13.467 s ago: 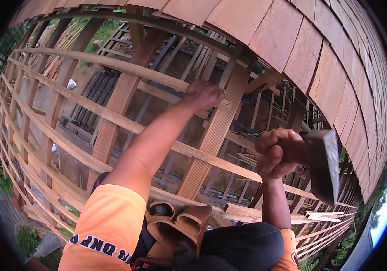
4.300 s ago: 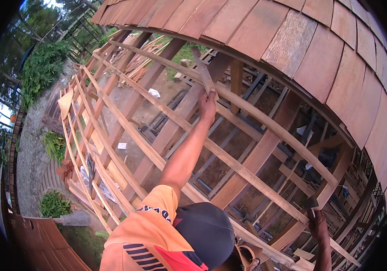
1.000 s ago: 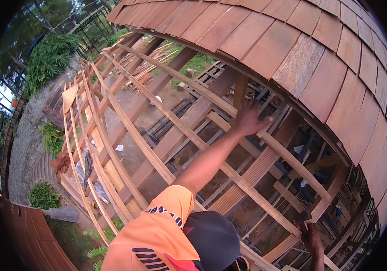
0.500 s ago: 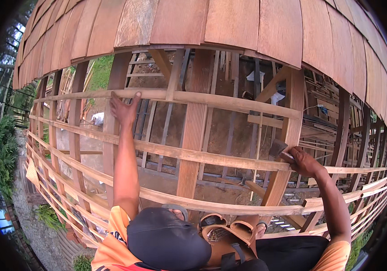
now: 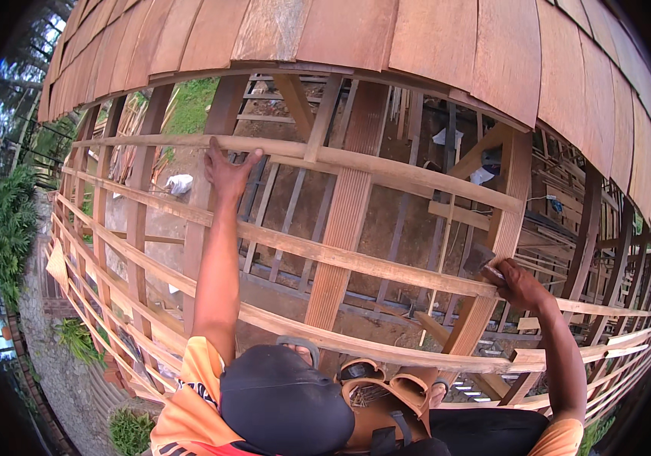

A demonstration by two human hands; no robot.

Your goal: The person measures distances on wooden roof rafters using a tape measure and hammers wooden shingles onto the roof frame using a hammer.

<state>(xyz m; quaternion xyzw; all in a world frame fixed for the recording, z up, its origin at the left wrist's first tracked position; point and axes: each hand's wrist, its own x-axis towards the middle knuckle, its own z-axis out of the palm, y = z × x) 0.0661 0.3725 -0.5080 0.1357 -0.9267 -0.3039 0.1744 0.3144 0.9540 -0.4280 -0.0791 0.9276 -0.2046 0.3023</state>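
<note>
My left hand [image 5: 228, 170] reaches forward to the upper wooden batten [image 5: 287, 149], thumb and fingers spread against its lower edge. It grips nothing. My right hand [image 5: 525, 286] is closed round the handle of a hammer. The dark hammer head [image 5: 479, 259] points left, beside a broad brown rafter [image 5: 505, 228] and just above the middle batten [image 5: 417, 278]. Below, a tan leather tool pouch [image 5: 390, 399] hangs at my waist with several nails inside.
Overlapping wooden shingles [image 5: 424, 45] cover the slope beyond the upper batten. Between the rafters are open gaps, with lumber and dirt ground far below. A lower batten [image 5: 386, 351] crosses near my feet. Plants [image 5: 17, 228] and a stone path [image 5: 55, 334] lie at the left.
The view has turned, so the frame and shingles appear shifted right and slightly tilted. My left hand stays at the upper batten, and my right hand still holds the hammer near the rafter.
</note>
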